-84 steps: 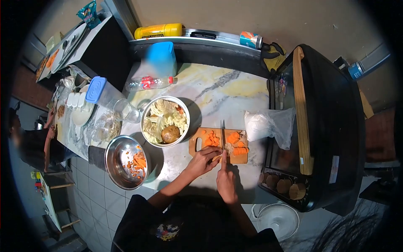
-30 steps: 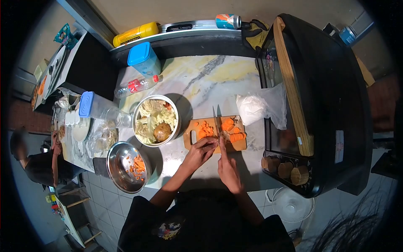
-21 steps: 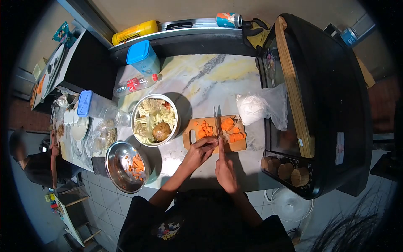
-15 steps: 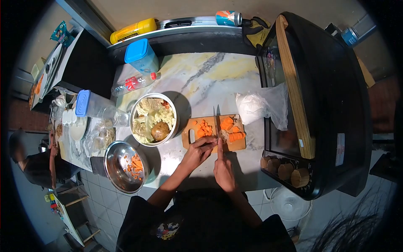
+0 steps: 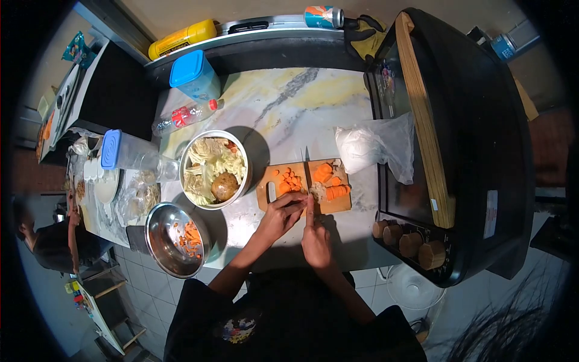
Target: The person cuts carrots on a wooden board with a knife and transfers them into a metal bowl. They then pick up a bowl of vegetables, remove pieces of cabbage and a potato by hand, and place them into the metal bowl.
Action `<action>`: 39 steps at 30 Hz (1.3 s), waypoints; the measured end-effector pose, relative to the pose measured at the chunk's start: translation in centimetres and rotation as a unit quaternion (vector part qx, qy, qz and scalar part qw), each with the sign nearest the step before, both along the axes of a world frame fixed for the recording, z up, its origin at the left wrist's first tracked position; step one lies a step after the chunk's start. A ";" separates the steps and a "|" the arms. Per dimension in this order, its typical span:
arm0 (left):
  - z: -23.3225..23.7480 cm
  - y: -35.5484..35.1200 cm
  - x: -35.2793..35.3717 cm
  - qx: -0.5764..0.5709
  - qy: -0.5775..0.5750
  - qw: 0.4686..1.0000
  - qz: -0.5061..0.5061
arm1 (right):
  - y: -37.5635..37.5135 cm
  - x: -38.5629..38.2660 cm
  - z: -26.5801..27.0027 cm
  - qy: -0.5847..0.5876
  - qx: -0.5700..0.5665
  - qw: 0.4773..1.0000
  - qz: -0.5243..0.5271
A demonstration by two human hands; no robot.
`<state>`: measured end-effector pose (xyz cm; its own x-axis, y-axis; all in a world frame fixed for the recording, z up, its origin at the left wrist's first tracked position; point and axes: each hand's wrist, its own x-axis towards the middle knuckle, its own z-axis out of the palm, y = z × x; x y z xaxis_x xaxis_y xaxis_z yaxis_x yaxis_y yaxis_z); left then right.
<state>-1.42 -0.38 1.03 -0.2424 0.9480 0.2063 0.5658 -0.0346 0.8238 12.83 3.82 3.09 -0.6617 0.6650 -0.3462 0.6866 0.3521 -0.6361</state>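
A small wooden cutting board [image 5: 265, 188] lies on the marble counter [image 5: 289, 108]. Cut carrot pieces [image 5: 289, 179] are piled on its left half, larger carrot chunks [image 5: 335, 190] on its right. My right hand [image 5: 315, 238] grips a knife [image 5: 307, 172] whose blade points away from me across the board's middle. My left hand [image 5: 278, 214] rests at the board's near edge with its fingers curled on a piece of carrot right beside the blade.
A bowl of cabbage and a potato [image 5: 212, 170] stands left of the board, a steel bowl with carrot peelings [image 5: 176, 239] at the counter's near-left corner. A white plastic bag [image 5: 369, 148] and a black oven [image 5: 458, 145] sit right. Another person [image 5: 48, 241] is far left.
The view has drifted a little, and both hands stay at the board. The knife has kept working at the same spot next to my left fingers.
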 end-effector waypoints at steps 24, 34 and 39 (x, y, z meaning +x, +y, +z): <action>0.3 -0.3 0.8 0.008 0.027 0.999 0.020 | 1.3 1.3 0.5 0.051 0.046 0.998 -0.001; 0.6 0.0 1.1 0.027 0.051 0.997 0.044 | 0.9 2.4 -0.3 0.086 0.042 0.995 -0.014; 0.4 0.1 1.5 0.013 0.033 0.998 0.058 | 0.7 2.3 -0.2 0.056 0.030 0.998 -0.024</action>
<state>0.12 -0.32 1.42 -0.3360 0.9085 0.2486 0.6196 0.0145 0.7847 15.08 4.56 2.88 -0.6612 0.7139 -0.2307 0.6294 0.3604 -0.6885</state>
